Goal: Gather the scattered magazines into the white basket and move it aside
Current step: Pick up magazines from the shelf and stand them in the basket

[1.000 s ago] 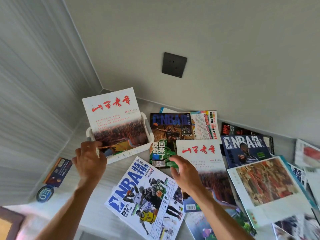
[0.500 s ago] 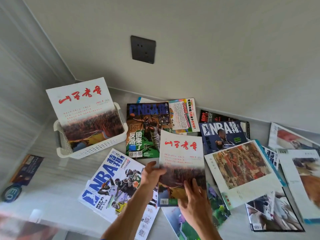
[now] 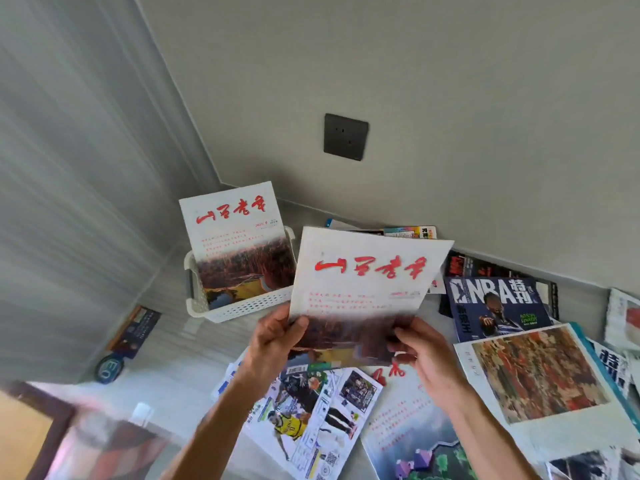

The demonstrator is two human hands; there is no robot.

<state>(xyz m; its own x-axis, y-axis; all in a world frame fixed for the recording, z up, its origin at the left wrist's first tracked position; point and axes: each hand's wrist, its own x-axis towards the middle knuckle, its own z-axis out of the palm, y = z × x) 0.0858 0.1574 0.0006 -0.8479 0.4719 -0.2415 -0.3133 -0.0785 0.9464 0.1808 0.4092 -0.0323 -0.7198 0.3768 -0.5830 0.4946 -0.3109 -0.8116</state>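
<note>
White magazine gripped between left hand, right hand.

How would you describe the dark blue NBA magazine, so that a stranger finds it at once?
Start at the dark wall socket and go down and right to the magazines along the wall's foot. The dark blue NBA magazine lies flat, right of the white magazine held in both hands. Big white NBA letters over a player on navy mark it; the other NBA cover, nearer the person, is white.
</note>
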